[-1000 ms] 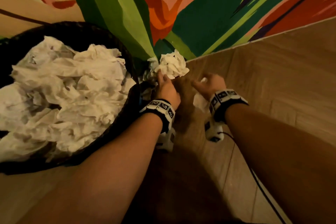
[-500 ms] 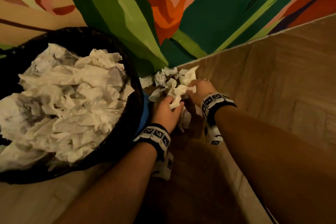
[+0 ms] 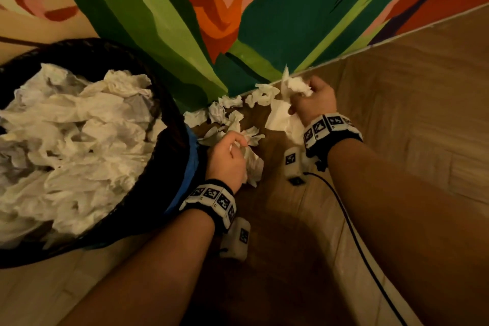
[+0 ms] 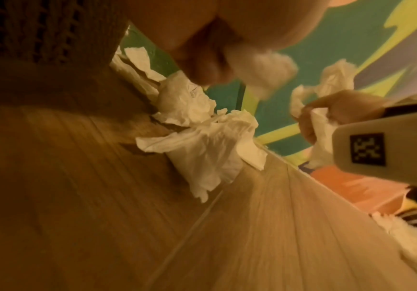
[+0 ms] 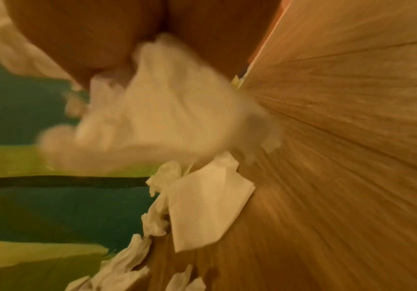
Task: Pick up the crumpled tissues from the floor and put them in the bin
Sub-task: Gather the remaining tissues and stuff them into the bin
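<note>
Several crumpled white tissues (image 3: 225, 111) lie on the wooden floor along the painted wall, right of the bin. The black wicker bin (image 3: 169, 103) stands at the left, heaped with white tissues (image 3: 74, 145). My left hand (image 3: 229, 156) is beside the bin's right wall, fingers curled round a tissue (image 3: 252, 164) that hangs below it; the left wrist view shows that tissue (image 4: 259, 69) in the fist. My right hand (image 3: 312, 100) is near the wall and grips a wad of tissue (image 3: 296, 86), blurred in the right wrist view (image 5: 157, 118).
A colourful mural wall (image 3: 238, 21) meets the floor just behind the tissues. A black cable (image 3: 352, 230) trails from my right wrist across the floor planks. A blue band (image 3: 188, 174) shows at the bin's lower right side.
My hands have moved apart: the right hand has moved right, toward the wall, with a wad of tissue. The left hand has stayed by the bin, holding tissue. The view has shifted slightly.
</note>
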{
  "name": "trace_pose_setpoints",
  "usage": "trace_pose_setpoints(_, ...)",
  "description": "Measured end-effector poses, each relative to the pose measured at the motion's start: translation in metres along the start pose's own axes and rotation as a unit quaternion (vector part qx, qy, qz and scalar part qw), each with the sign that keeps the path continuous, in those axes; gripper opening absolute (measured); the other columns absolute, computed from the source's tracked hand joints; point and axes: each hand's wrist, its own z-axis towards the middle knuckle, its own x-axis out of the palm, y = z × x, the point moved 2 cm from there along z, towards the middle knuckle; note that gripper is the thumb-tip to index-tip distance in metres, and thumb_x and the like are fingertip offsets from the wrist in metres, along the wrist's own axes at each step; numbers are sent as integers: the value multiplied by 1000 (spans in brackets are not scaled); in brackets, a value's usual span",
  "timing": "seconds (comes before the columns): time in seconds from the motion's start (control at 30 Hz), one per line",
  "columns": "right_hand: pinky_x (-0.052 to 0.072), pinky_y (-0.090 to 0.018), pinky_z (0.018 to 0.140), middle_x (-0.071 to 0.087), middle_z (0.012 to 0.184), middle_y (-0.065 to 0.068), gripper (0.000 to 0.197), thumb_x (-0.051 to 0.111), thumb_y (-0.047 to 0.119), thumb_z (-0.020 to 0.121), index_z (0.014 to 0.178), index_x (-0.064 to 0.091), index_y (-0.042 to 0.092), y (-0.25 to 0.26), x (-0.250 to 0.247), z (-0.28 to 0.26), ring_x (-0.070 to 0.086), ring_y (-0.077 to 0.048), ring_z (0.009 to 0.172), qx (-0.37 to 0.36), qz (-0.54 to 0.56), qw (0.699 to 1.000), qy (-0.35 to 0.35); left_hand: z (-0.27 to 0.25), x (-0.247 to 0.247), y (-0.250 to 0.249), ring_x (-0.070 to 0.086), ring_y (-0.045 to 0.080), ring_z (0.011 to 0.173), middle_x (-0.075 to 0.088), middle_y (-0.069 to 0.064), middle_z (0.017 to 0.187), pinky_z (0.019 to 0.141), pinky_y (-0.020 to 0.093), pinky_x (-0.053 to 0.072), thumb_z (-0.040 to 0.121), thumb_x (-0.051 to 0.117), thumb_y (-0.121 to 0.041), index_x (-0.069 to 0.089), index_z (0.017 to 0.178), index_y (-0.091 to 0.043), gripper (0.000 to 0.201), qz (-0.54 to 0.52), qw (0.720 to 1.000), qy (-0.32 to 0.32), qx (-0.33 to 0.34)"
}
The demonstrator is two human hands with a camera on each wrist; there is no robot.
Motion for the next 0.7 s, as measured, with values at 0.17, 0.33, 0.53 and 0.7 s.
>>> trace_pose_setpoints(0.17,43,-26,72,62,86,5,9,58,25,87,95,61,22,-12,-7,-4,63,-23,91,8,-130,991,-17,-13,14,16,63,24,80,63,5,98,63,32,52,90,48,-45,40,127,-47,38,188,966,171,-39)
trace_pose_setpoints(0.33,51,-31,86,58,133,-10,61,62,20,90,144,39,35,-36,9,-15,61,-29,112,22,-324,932,159,-30,21,38,54,29,113,55,8,123,90,39,48,93,53,-47,41,123,-23,41,257,930,260,-33)
trace_pose_setpoints(0.53,47,-35,97,49,142,-11,66,63,25,93,149,30,38,-65,12,-18,53,-31,123,53,-483,841,237,-42,18,45,47,29,117,43,8,129,94,39,47,87,61,-45,48,119,-22,41,305,907,289,-26)
trace_pose_setpoints(0.7,50,-30,77,68,111,-14,21,62,14,91,110,71,15,-64,14,-22,66,-31,98,45,-472,869,146,-49,10,39,48,26,110,37,4,125,90,36,48,80,66,-43,52,108,-20,39,273,913,301,-31)
